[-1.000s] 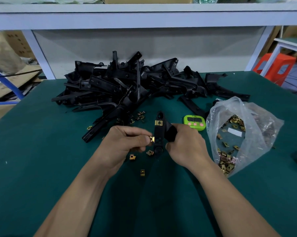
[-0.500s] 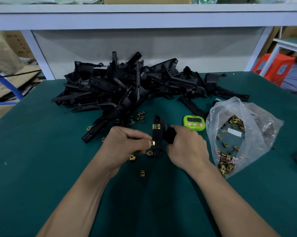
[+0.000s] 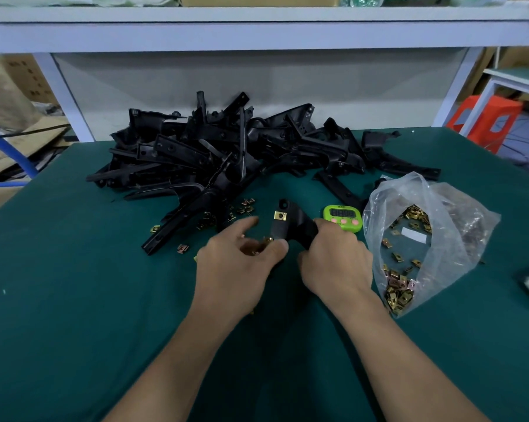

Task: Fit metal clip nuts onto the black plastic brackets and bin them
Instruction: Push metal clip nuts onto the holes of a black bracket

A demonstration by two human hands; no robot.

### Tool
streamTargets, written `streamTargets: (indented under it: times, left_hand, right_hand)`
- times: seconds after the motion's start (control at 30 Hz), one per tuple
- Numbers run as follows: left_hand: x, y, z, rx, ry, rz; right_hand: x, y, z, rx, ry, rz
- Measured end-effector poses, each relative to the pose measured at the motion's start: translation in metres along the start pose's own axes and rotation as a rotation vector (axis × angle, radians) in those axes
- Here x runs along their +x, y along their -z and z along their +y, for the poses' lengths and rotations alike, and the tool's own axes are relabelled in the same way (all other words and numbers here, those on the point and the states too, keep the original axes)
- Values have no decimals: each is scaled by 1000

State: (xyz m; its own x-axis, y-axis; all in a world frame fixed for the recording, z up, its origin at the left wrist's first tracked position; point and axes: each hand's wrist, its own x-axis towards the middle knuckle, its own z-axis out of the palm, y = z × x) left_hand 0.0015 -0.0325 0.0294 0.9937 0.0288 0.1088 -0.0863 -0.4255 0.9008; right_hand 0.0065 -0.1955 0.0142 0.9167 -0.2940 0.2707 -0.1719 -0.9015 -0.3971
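The right hand [image 3: 333,263] grips the bracket [image 3: 290,229] steady so the left hand [image 3: 236,269], at its 8 o'clock, can seat the clip nut [image 3: 267,240] it pinches.

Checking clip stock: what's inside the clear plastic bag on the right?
The clear plastic bag holds loose brass-coloured clip nuts and a small white label. Its crumpled right side blurs whatever lies behind it.
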Motion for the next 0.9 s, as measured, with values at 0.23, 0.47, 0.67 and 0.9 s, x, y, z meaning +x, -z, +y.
streamTargets:
  times: [0.23, 0.47, 0.67, 0.9]
  left_hand:
    - [-6, -9, -2, 270, -91, 59]
    - [-6, -15, -4, 328, -179, 65]
    - [-8, -14, -6, 358, -185, 51]
    - [-5, -18, -7, 300, -231, 29]
  right_hand:
    - [0, -2, 0, 18, 23, -20]
    - [0, -3, 1, 4, 37, -10]
    - [0, -6, 3, 11, 54, -11]
    - [2, -2, 3, 2, 38, -29]
